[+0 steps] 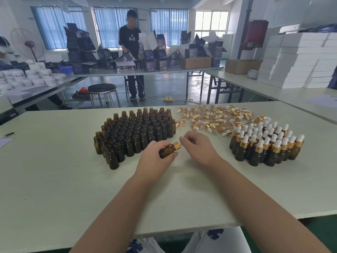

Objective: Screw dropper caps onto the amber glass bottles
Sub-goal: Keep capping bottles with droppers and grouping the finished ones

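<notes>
Amber bottle (166,152) snug in left hand (155,159) fingers (171,155), gold dropper cap (176,146) just past them in right hand (198,148) pinch

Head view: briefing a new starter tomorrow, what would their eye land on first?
The dense block of open amber bottles at centre-left on the table, mirrored on the right by a cluster of capped bottles. Between them, nearer the viewer, the left hand holds one bottle tilted while the right hand pinches its gold cap; loose dropper caps lie scattered behind.
</notes>
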